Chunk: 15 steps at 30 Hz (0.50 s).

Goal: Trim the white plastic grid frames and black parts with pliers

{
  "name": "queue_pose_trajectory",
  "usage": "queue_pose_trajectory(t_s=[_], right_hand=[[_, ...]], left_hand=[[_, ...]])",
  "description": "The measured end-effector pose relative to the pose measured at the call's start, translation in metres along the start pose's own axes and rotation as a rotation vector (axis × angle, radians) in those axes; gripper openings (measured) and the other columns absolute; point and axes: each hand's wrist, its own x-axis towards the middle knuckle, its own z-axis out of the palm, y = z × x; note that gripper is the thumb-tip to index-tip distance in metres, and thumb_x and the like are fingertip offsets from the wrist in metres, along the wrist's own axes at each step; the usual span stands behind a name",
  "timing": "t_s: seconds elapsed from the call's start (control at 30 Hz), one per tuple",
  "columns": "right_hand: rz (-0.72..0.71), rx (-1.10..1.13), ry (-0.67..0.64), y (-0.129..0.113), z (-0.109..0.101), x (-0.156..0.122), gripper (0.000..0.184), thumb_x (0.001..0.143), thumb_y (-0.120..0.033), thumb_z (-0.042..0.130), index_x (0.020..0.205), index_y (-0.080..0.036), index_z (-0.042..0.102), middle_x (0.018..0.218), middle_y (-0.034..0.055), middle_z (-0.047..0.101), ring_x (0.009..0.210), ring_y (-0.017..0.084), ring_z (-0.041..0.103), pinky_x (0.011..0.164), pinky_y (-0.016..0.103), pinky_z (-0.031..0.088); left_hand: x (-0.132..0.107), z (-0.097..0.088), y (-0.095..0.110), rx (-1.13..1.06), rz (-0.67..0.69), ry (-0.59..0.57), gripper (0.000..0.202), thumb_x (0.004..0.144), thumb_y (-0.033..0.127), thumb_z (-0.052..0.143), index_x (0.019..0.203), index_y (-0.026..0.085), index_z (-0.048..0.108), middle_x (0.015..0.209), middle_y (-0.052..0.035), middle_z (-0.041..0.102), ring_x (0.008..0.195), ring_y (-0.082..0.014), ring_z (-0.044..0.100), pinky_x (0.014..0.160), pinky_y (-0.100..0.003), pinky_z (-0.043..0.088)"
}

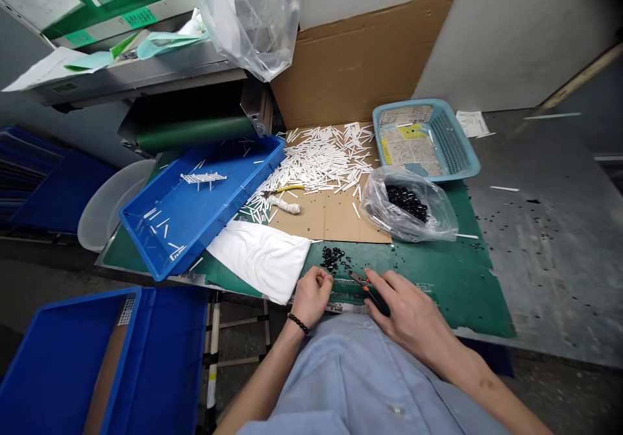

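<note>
A blue plastic tray (204, 240) holds scattered white sticks (165, 230) beside a cardboard sheet (335, 217) heaped with more. A folded white cloth (257, 260) lies alongside, a light-blue basket (452, 143) of printed papers (409, 143) sits behind, and a blue crate (63, 376) stands lower left.

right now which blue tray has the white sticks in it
The bright blue tray on the green mat; the blue crate at lower left shows none, and the pale blue basket holds papers.
</note>
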Motion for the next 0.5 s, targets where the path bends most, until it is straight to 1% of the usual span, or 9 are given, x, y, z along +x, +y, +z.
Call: queue_pose_trajectory(t_s=[0.07, 0.1, 0.17, 0.27, 0.33, 0.4, 0.5], right_hand=[[-0.009, -0.01, -0.013, -0.001, -0.002, 0.002, 0.044, 0.091, -0.03, 0.048, 0.133, -0.017, 0.043, 0.096, 0.006, 0.053, 0.084, 0.02, 0.053, 0.07, 0.032, 0.046], [-0.018, -0.017, -0.026, -0.001, -0.004, 0.003, 0.044, 0.091, -0.029, 0.048, 0.133, -0.017, 0.042, 0.097, 0.0062, 0.053, 0.084, 0.02, 0.053, 0.07, 0.032, 0.045], [-0.044, -0.034, -0.056, -0.002, -0.006, 0.004, 0.046, 0.09, -0.03, 0.049, 0.134, -0.018, 0.042, 0.099, 0.0066, 0.053, 0.085, 0.021, 0.053, 0.072, 0.034, 0.045], [-0.074, -0.043, -0.079, -0.003, -0.007, 0.005, 0.043, 0.091, -0.029, 0.048, 0.132, -0.019, 0.043, 0.096, 0.0055, 0.054, 0.081, 0.021, 0.053, 0.068, 0.033, 0.044], [-0.06, -0.015, -0.054, -0.004, -0.006, 0.005, 0.039, 0.092, -0.027, 0.045, 0.13, -0.02, 0.044, 0.093, 0.0044, 0.054, 0.079, 0.019, 0.053, 0.065, 0.031, 0.042], [-0.02, 0.004, -0.03, -0.004, -0.005, 0.005, 0.039, 0.092, -0.028, 0.045, 0.13, -0.019, 0.045, 0.094, 0.005, 0.054, 0.08, 0.019, 0.053, 0.067, 0.031, 0.043], [0.039, 0.021, -0.011, -0.003, -0.003, 0.005, 0.043, 0.091, -0.033, 0.048, 0.131, -0.018, 0.044, 0.1, 0.0069, 0.054, 0.087, 0.021, 0.052, 0.073, 0.032, 0.044]], left_hand=[[0.001, -0.006, 0.006, -0.365, -0.182, -0.109, 0.016, 0.083, 0.029, 0.055, 0.075, 0.017, 0.051, 0.069, -0.0003, 0.054, 0.054, -0.0086, 0.039, 0.051, -0.022, 0.028], [0.001, -0.009, 0.01, -0.532, -0.247, -0.17, 0.017, 0.081, 0.03, 0.057, 0.075, 0.016, 0.051, 0.07, -0.0003, 0.054, 0.052, -0.0071, 0.036, 0.048, -0.021, 0.024], [0.0, -0.017, 0.018, -0.761, -0.303, -0.263, 0.022, 0.078, 0.032, 0.065, 0.076, 0.015, 0.052, 0.07, -0.0003, 0.054, 0.052, -0.005, 0.033, 0.047, -0.019, 0.019], [-0.003, -0.026, 0.03, -0.87, -0.29, -0.311, 0.027, 0.074, 0.033, 0.074, 0.077, 0.012, 0.056, 0.069, -0.0004, 0.054, 0.052, -0.0034, 0.033, 0.046, -0.018, 0.018], [-0.005, -0.028, 0.035, -0.897, -0.287, -0.314, 0.028, 0.073, 0.033, 0.076, 0.08, 0.012, 0.059, 0.068, -0.0005, 0.055, 0.052, -0.0029, 0.033, 0.046, -0.017, 0.018], [-0.006, -0.028, 0.036, -0.918, -0.288, -0.309, 0.029, 0.073, 0.033, 0.077, 0.083, 0.012, 0.061, 0.069, -0.001, 0.056, 0.051, -0.0026, 0.032, 0.046, -0.017, 0.018], [-0.007, -0.027, 0.034, -0.94, -0.287, -0.304, 0.029, 0.072, 0.033, 0.078, 0.086, 0.011, 0.064, 0.07, -0.0017, 0.057, 0.051, -0.0021, 0.032, 0.046, -0.017, 0.018]])
